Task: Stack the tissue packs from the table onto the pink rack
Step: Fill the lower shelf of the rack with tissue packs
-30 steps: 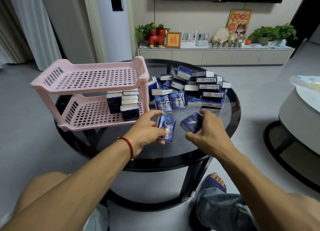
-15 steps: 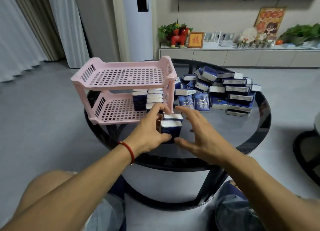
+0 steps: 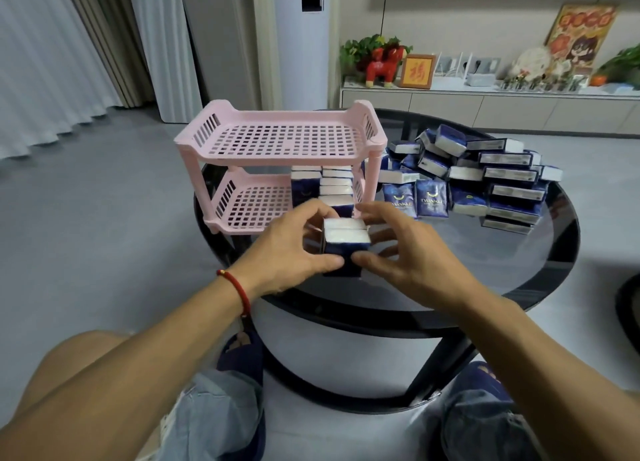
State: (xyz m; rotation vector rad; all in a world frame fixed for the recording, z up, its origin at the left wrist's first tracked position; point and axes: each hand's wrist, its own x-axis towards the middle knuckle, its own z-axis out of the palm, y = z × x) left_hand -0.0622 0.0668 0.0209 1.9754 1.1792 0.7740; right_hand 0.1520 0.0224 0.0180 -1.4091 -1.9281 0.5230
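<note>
The left hand (image 3: 291, 249), a red cord at its wrist, curls thumb and fingers round the left side of two dark blue, white-edged tissue packs (image 3: 344, 244) held side by side; the right hand (image 3: 401, 253) pinches their right side, thumb in front and fingers behind. The pair stands upright just above the round black glass table (image 3: 519, 270), in front of the pink slotted plastic two-tier rack (image 3: 284, 142). Beyond the hands, the rack's lower shelf holds only a small block of stacked packs (image 3: 325, 187) at its right end; the top shelf is bare. To the right lies a large loose heap of blue tissue packs (image 3: 485, 176), so most of the work appears left.
</note>
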